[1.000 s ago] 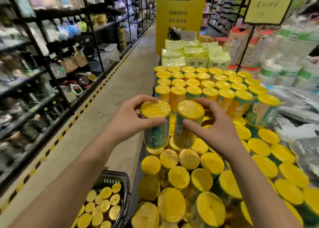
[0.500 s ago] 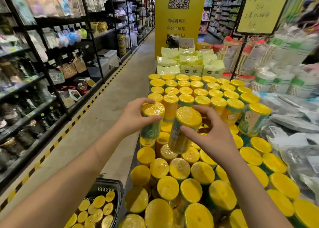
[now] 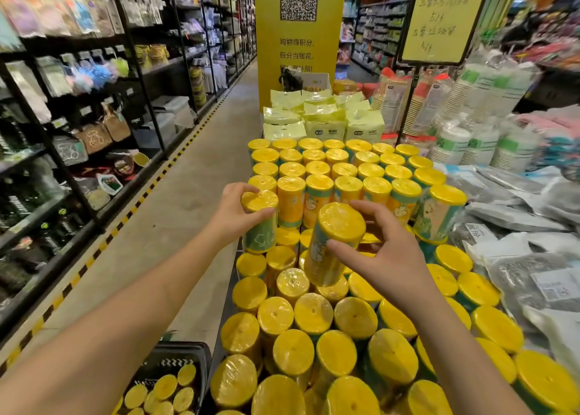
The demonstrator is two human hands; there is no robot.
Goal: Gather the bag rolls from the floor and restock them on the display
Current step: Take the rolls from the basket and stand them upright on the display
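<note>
The display (image 3: 329,289) is packed with several yellow-topped bag rolls standing upright in two tiers. My left hand (image 3: 233,215) grips a green-and-yellow roll (image 3: 261,226) at the left edge of the upper tier, upright, beside the front row. My right hand (image 3: 387,260) holds a second roll (image 3: 334,245), tilted toward me, above the gap in front of the upper rows. A black basket (image 3: 175,361) at the bottom left holds several more rolls.
Dark shelving (image 3: 62,132) lines the left of the grey aisle floor (image 3: 175,213). Pale yellow packs (image 3: 323,116) and a yellow pillar (image 3: 298,37) stand behind the display. Paper cup stacks (image 3: 470,116) and grey flat packs (image 3: 533,242) crowd the right.
Both hands have carried their rolls forward toward the upper rows. The left roll now stands at the tier's left edge; the right roll has tilted more.
</note>
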